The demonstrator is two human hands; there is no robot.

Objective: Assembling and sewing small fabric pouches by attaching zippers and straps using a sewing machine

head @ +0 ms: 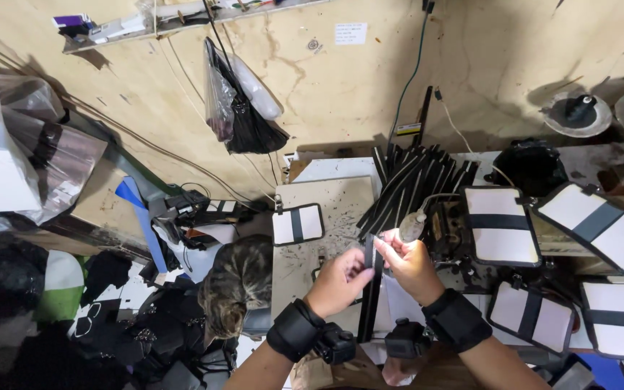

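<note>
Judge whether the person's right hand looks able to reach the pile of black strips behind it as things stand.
Probably yes: the right hand sits just below the pile of black strips, with nothing between, though it already pinches a black strip.

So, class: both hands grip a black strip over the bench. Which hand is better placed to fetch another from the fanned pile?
Probably the right hand: the pile of black strips lies just beyond it, while the left hand sits farther away, pinching the black strip.

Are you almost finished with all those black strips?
Done, it seems: white panels with a dark band lie on the right. In hand: left hand and right hand hold one black strip. Left: a fanned pile of black strips behind, so probably not nearly.
</note>
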